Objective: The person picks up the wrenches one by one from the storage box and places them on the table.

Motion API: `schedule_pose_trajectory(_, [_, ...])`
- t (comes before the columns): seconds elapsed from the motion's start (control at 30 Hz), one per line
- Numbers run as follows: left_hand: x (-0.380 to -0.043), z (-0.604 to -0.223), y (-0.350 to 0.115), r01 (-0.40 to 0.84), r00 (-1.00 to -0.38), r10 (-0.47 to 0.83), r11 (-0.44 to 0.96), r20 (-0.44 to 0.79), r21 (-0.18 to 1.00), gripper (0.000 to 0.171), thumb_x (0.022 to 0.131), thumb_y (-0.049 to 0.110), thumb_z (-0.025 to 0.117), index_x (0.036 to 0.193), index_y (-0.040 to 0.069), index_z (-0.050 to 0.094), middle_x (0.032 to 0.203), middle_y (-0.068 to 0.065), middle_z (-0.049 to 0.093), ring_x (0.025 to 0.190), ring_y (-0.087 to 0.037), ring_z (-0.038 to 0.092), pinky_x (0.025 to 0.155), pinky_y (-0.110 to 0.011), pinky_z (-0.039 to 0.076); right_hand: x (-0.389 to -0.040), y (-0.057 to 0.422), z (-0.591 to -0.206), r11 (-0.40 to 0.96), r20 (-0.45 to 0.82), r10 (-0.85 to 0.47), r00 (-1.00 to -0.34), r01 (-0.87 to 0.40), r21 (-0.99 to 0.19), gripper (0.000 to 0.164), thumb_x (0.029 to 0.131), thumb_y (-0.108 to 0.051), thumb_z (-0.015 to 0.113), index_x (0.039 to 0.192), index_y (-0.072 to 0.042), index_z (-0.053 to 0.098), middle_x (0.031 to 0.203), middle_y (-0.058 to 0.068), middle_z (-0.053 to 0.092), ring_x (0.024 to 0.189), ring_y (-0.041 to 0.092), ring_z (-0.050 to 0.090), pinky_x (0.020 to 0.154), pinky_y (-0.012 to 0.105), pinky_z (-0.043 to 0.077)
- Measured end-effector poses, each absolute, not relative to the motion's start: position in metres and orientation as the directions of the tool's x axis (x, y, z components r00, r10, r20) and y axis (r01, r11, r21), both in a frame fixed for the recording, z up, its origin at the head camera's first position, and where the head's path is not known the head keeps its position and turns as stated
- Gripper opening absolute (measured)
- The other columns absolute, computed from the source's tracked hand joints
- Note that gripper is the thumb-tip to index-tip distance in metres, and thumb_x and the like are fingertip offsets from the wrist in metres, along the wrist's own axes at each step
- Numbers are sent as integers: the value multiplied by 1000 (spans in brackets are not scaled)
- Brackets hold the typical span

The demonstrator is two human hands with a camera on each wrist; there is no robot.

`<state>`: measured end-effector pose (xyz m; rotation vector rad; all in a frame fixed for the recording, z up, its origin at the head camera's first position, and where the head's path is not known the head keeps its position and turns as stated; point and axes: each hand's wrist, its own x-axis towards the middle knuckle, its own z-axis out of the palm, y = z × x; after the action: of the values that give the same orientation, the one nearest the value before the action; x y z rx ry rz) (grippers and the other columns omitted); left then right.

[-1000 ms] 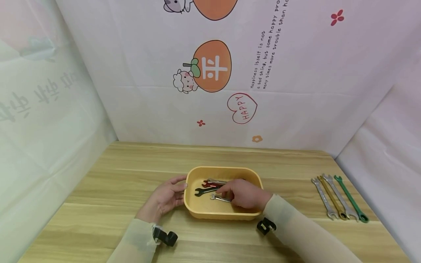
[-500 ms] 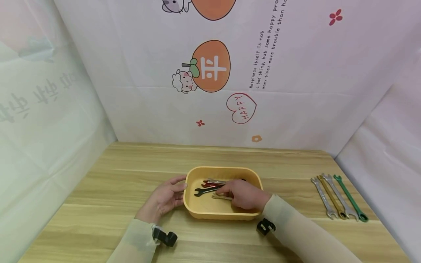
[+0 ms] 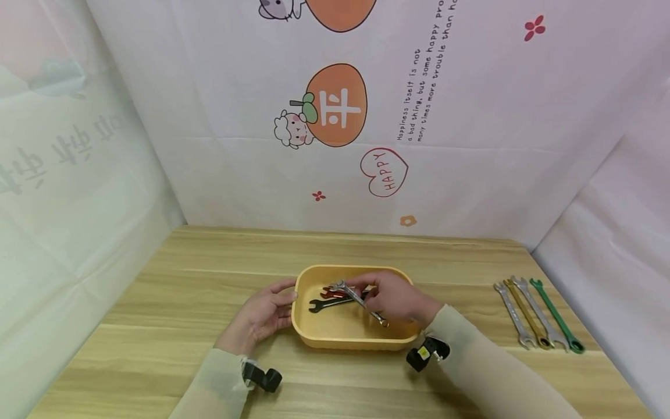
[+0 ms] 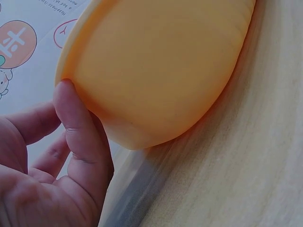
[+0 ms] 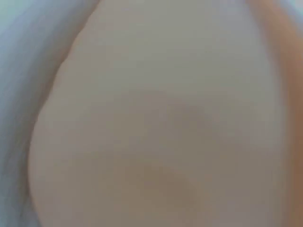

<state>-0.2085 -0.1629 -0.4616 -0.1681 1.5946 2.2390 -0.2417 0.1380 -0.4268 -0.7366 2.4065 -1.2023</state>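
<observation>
A yellow plastic bin [image 3: 348, 344] stands on the wooden table. Its left side is touched by the fingertips of my left hand [image 3: 264, 313]; in the left wrist view a fingertip of that hand [image 4: 80, 142] rests at the rim of the bin [image 4: 165, 71]. Over the bin, my right hand [image 3: 396, 298] pinches a small silver combination wrench [image 3: 358, 298], which lies slanted across the opening. Below it in the bin are a black wrench [image 3: 327, 304] and a red wrench [image 3: 330, 294], both partly hidden. The right wrist view is a blur with no clear detail.
Towards the table's right edge several wrenches lie side by side: a silver one [image 3: 515, 315], a gold one [image 3: 526, 313], a larger silver one [image 3: 540, 313] and a green one [image 3: 557, 315]. A printed white cloth [image 3: 235, 174] hangs behind the table.
The silver wrench has been lifted off the bin floor and turned aslant in my right hand, which has risen slightly. My left hand stays at the bin's side.
</observation>
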Motion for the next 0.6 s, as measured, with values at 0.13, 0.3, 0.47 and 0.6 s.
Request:
schedule_pose_trajectory(0.13, [-208, -461, -164, -374, -919, 240, -279, -313, 884, 50, 98, 6, 61, 145, 3, 46, 97, -15, 70, 71, -19, 66, 59, -29, 54, -242, 139, -421, 444, -90, -583, -808, -223, -868, 55, 88, 9, 57, 136, -17, 62, 108, 7, 60, 70, 19, 53, 54, 30, 44])
schedule_pose_trajectory(0.3, [-208, -461, -164, -370, -919, 248, -278, -306, 887, 51, 98, 5, 61, 146, 2, 44, 95, -14, 70, 71, -18, 66, 58, -28, 54, -242, 139, -415, 263, -118, -526, -842, -30, -964, 58, 83, 11, 60, 138, -7, 59, 116, 19, 56, 76, 23, 55, 58, 33, 51])
schedule_pose_trajectory(0.47, [-208, -460, -163, -370, -919, 251, -279, -305, 886, 52, 98, 6, 61, 147, 2, 44, 97, -15, 70, 72, -19, 67, 59, -29, 54, -242, 144, -410, 93, -169, -408, -897, 144, -985, 60, 83, 14, 60, 141, -3, 55, 124, 22, 53, 68, 20, 51, 56, 29, 45])
schedule_pose_trajectory(0.6, [-207, -460, -163, -372, -918, 250, -280, -307, 885, 51, 98, 5, 61, 146, 2, 44, 97, -15, 70, 71, -19, 67, 59, -28, 54, -245, 153, -407, 46, -188, -352, -917, 184, -982, 60, 85, 13, 58, 143, 0, 52, 123, 20, 53, 77, 20, 52, 60, 29, 46])
